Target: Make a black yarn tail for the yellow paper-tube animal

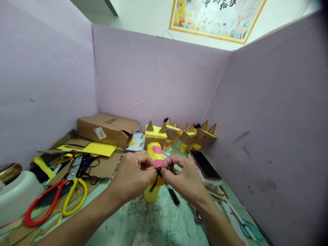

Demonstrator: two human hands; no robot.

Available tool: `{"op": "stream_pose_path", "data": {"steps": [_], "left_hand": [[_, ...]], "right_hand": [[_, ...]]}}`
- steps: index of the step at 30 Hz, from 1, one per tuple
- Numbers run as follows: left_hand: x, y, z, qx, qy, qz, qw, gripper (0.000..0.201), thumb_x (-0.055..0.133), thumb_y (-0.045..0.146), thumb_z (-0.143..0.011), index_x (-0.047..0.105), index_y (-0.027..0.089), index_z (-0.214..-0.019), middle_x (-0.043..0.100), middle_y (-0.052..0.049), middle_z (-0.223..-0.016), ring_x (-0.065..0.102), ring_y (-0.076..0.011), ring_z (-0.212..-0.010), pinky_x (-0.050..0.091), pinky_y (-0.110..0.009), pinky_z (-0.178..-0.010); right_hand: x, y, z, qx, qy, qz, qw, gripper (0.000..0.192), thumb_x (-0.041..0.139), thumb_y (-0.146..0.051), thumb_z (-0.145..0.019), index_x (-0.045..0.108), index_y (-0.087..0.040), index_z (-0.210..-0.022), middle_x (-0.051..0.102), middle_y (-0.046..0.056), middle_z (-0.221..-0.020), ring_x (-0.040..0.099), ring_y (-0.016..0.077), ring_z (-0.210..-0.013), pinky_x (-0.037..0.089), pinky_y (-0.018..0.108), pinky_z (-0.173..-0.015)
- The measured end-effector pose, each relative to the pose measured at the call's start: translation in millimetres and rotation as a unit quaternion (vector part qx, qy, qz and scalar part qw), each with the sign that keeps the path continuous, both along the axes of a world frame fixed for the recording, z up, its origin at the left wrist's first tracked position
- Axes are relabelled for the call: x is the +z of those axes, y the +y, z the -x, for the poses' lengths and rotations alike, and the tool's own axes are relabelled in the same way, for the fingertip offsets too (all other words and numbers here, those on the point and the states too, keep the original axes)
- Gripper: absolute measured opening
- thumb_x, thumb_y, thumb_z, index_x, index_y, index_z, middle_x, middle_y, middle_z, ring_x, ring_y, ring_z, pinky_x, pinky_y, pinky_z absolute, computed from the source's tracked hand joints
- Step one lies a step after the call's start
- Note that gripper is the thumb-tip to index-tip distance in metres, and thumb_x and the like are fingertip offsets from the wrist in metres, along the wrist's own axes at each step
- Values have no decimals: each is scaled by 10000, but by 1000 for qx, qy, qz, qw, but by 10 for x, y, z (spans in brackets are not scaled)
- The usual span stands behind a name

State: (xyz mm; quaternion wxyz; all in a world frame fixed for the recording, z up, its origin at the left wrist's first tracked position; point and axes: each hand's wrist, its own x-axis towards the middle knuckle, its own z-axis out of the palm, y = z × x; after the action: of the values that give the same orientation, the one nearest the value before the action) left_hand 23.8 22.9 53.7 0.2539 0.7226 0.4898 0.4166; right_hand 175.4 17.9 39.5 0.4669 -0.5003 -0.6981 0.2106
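A yellow paper animal figure point(151, 146) with pink spots and a cardboard head with pointed ears lies in the middle, its head facing away. At its near end hangs a piece of black yarn point(153, 186). My left hand point(134, 175) pinches the yarn between thumb and forefinger from one side. From the other side my right hand point(183, 177) is closed on it too, fingertips almost meeting the left ones. Below the hands shows a yellow paper tube point(151, 196), partly hidden. Beside it is a black marker point(174, 195).
Scissors point(73, 176) with red and yellow handles lie left among cardboard scraps, near a white container point(19, 189). A cardboard box point(107, 128) stands behind. Several similar figures point(189, 137) are at the back, with a phone point(205, 164) at right. Lilac panels point(159, 78) enclose the table.
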Motion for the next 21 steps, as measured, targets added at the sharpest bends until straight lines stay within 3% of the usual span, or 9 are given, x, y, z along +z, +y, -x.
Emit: {"op": "stream_pose_path", "data": {"steps": [4,10,14,18,21], "left_hand": [[12,7,-1,5,-9,47,999,119,508,181,-633,583,167,-542,585,10,-563,518,-138,-588,386,-234,-552],[15,19,0,-11,-25,68,997,121,506,204,-633,601,168,-567,598,7,-588,533,-145,-616,408,-240,-582],[13,6,7,-21,-34,62,997,127,513,213,-638,611,170,-571,610,4,-594,535,-147,-621,411,-243,-589],[-15,12,24,-24,-57,46,997,139,549,247,-671,638,171,-595,610,11,-591,530,-139,-609,406,-237,-584],[-22,33,42,-41,-56,26,997,198,540,282,-722,632,166,-590,600,10,-592,525,-135,-611,402,-240,-591]], "right_hand": [[18,3,-33,-10,-11,-13,1000,60,536,-182,-634,578,-185,-591,596,1,-594,517,144,-588,407,262,-562],[37,-3,-29,39,-26,-35,998,91,578,-179,-658,664,-175,-689,649,15,-648,527,142,-610,427,261,-603],[37,0,-40,27,-15,-31,999,128,627,-192,-645,656,-171,-768,642,7,-677,517,138,-609,425,256,-588],[19,9,-67,33,-37,-42,998,32,644,-169,-637,621,-186,-651,646,-1,-662,531,145,-633,419,271,-618],[-15,30,-67,51,-41,-63,996,21,639,-181,-682,654,-192,-670,667,6,-674,562,151,-645,426,289,-648]]}}
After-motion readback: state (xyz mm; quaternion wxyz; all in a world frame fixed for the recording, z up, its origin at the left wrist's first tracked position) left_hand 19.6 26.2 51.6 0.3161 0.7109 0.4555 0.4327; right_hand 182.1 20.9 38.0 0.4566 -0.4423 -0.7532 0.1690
